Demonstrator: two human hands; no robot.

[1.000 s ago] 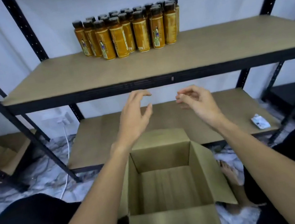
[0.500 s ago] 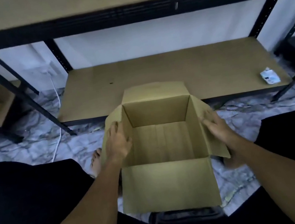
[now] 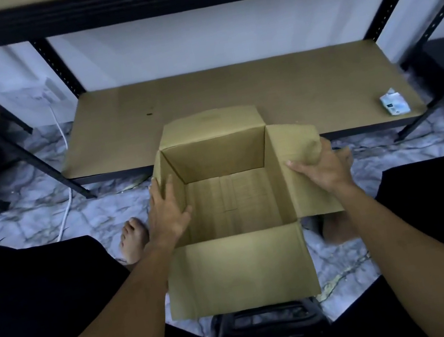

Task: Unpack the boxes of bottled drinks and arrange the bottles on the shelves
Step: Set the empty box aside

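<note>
Before shelf: left hand, right hand grip box.

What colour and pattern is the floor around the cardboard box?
The floor is whitish-grey marble with darker veins, seen best in the head view.

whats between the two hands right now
In the head view, the open, empty cardboard box sits between the left hand and right hand.

Nothing I can actually read from here tbh. The small white packet on the lower shelf has print, but it's way too blurry.
</note>
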